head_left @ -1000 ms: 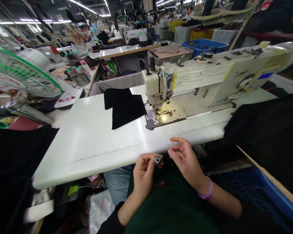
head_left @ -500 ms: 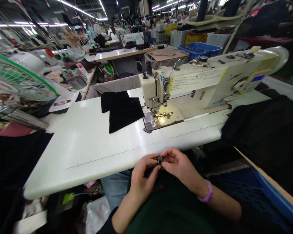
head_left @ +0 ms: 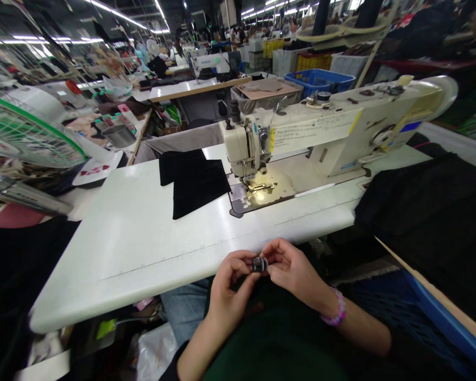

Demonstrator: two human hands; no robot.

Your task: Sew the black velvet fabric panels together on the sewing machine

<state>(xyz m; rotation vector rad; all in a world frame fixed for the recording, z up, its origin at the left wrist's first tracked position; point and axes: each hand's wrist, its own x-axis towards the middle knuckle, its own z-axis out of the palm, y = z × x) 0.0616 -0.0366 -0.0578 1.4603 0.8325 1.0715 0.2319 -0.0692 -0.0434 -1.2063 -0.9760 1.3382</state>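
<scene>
**1. Small metal part** (head_left: pixel 259 264): dark grey, short stubby body. Long axis approx. crosswise, hand to hand. Finer detail too small to tell. Loc.: well to the near side of the sewing machine (head_left: pixel 333 132), off the desk edge, over the lap.

**2. L hand** (head_left: pixel 228 296): fingers (head_left: pixel 241 264) closed in a thumb + forefinger pinch on the part's left end.

**3. R hand** (head_left: pixel 295 272): fingers (head_left: pixel 273 259) likewise pinched, on the right end. The part sits btwn the two sets of fingertips and touches both, so neither hand is the nearer. It lies inboard of each hand, toward the midline.

**4. Bracelet** (head_left: pixel 338 312): pink/white beads, on the R wrist.

**5. Green garment** (head_left: pixel 277 338): dark, on the person's body below the hands, nearest side from the machine.

**6. Desk** (head_left: pixel 143 238): white top, carries the machine. Its front edge runs btwn machine and hands.

**7. Sewing machine**: cream, head at its left end, arm running off right. Lamp lights the needle plate (head_left: pixel 262 190).

**8. Black cloth** (head_left: pixel 192 182): folded flat on the desk, just left of the machine head.

**9. Black fabric heap** (head_left: pixel 428 211): right of the machine, near side.

**10. Dark cloth** (head_left: pixel 16 264): far left of the machine, past the desk end.

**11. Fan** (head_left: pixel 27 137): green-rimmed grille, far left of the machine.

**12. Blue crate** (head_left: pixel 321 79): behind the machine.
</scene>
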